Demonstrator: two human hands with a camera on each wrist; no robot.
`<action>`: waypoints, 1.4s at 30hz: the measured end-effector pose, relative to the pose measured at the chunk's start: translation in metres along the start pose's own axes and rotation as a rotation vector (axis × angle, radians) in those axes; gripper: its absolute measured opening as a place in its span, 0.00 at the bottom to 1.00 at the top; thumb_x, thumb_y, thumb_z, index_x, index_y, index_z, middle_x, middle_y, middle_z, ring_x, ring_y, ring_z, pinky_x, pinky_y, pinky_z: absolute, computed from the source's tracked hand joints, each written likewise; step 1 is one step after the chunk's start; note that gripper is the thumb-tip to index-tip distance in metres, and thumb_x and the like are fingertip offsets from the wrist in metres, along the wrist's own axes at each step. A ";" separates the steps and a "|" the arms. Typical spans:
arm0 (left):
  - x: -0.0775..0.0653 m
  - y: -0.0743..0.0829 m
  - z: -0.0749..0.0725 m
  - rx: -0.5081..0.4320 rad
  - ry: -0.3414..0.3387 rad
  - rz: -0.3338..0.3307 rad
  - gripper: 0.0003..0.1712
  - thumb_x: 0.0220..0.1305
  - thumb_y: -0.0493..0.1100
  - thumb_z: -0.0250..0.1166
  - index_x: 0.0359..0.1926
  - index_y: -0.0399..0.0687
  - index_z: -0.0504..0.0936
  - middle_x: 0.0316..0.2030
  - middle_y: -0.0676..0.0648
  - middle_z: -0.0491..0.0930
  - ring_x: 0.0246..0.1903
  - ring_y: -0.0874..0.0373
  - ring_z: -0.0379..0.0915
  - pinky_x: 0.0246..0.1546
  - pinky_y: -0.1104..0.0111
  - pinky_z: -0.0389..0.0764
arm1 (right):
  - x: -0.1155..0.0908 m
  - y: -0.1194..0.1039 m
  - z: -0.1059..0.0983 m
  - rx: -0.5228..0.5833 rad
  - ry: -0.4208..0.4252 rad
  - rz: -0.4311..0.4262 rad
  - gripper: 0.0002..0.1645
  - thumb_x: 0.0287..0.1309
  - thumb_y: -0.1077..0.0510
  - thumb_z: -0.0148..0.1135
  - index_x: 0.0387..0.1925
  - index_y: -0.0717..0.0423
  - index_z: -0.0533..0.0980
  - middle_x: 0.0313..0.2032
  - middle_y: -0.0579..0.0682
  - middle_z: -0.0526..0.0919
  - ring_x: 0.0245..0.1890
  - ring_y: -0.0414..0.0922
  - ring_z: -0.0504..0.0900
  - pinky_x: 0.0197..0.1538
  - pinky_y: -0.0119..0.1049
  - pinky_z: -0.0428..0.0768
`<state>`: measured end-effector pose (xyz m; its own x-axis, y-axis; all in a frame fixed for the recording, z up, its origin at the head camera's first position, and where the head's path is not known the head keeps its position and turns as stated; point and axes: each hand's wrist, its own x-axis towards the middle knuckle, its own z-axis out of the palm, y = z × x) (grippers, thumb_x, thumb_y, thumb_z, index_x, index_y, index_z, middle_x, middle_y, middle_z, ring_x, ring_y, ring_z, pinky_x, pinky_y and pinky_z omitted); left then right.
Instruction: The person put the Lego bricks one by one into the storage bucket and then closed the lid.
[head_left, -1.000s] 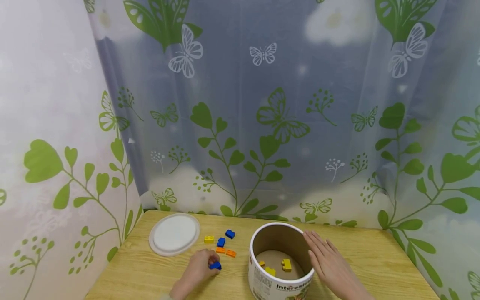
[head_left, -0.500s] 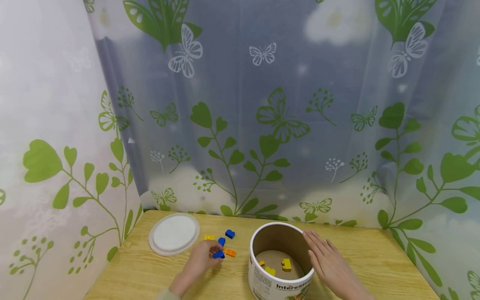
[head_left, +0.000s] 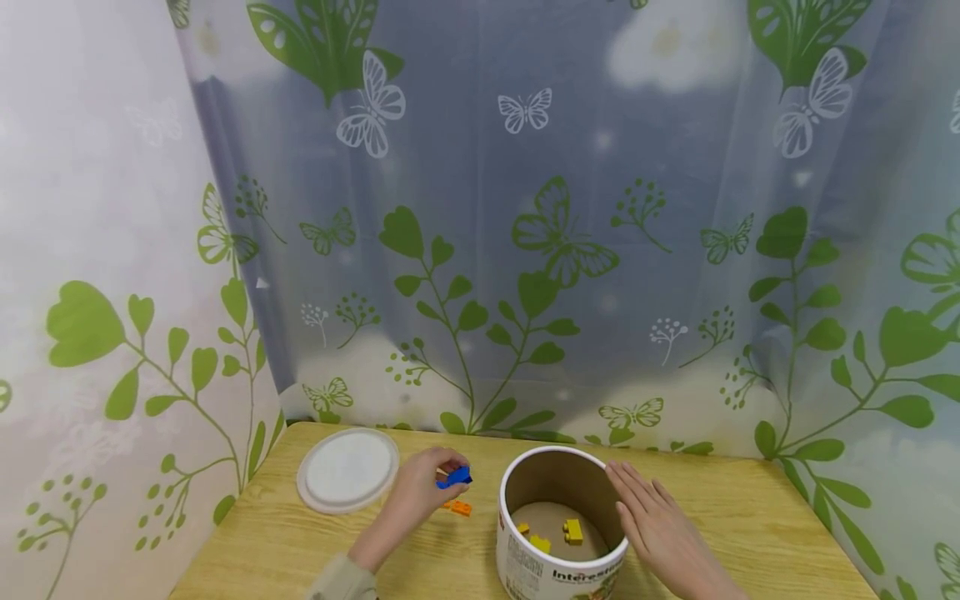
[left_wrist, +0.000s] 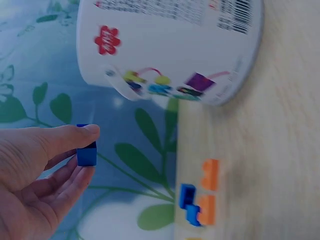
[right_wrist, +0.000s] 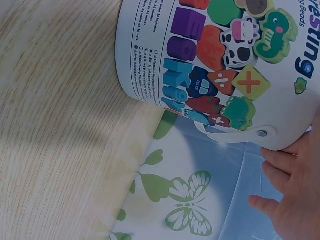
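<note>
My left hand [head_left: 420,490] pinches a blue toy brick [left_wrist: 87,156] between thumb and fingers, held above the table left of a white round bucket [head_left: 517,567]. Below it, two orange bricks [left_wrist: 211,175] and two more blue bricks [left_wrist: 187,196] lie on the wood, best seen in the left wrist view. A yellow brick [left_wrist: 194,238] just shows at that view's bottom edge; in the head view the hand hides it. Yellow bricks [head_left: 573,532] lie on the bucket's floor. With fingers extended, my right hand [head_left: 663,527] rests against the bucket's right side near the rim.
A white round lid [head_left: 349,468] lies flat at the table's back left. The wooden table [head_left: 285,542] meets a patterned curtain [head_left: 465,333] along its far edge. A handle [left_wrist: 119,82] hangs on the bucket's side.
My left hand has moved forward and slightly right, away from me, with the blue brick in its fingers, passing over the loose bricks. The right hand and the bucket have stayed put.
</note>
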<state>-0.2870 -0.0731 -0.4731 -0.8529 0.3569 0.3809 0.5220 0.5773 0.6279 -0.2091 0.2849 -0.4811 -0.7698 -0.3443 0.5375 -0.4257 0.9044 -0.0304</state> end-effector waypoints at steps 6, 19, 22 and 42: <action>0.011 0.021 -0.001 0.017 0.034 0.064 0.14 0.56 0.37 0.77 0.44 0.41 0.86 0.37 0.47 0.83 0.37 0.53 0.83 0.36 0.69 0.86 | 0.000 0.001 0.000 0.002 0.013 -0.020 0.30 0.67 0.60 0.61 0.69 0.60 0.71 0.67 0.55 0.75 0.67 0.55 0.73 0.70 0.18 0.25; 0.036 0.058 0.012 -0.004 0.005 0.152 0.13 0.58 0.37 0.76 0.45 0.44 0.87 0.38 0.48 0.83 0.39 0.55 0.83 0.39 0.75 0.84 | 0.000 -0.001 -0.001 -0.004 -0.025 0.017 0.30 0.68 0.58 0.60 0.70 0.57 0.71 0.69 0.52 0.73 0.69 0.51 0.72 0.75 0.47 0.59; 0.040 0.065 0.018 -0.019 -0.031 0.155 0.13 0.59 0.37 0.75 0.45 0.44 0.86 0.39 0.47 0.82 0.40 0.55 0.83 0.40 0.73 0.85 | 0.000 -0.001 -0.001 -0.007 -0.033 0.015 0.30 0.68 0.58 0.60 0.70 0.57 0.71 0.69 0.53 0.74 0.69 0.52 0.72 0.66 0.59 0.70; 0.062 0.085 0.065 0.080 -0.180 0.160 0.13 0.60 0.42 0.76 0.45 0.47 0.87 0.38 0.53 0.81 0.36 0.66 0.79 0.35 0.80 0.79 | 0.002 0.000 -0.005 0.021 -0.071 0.023 0.28 0.73 0.56 0.54 0.71 0.58 0.69 0.69 0.54 0.73 0.69 0.53 0.71 0.66 0.60 0.70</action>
<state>-0.2957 0.0461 -0.4406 -0.7485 0.5697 0.3395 0.6552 0.5564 0.5109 -0.2080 0.2851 -0.4759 -0.8110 -0.3409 0.4754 -0.4167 0.9071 -0.0604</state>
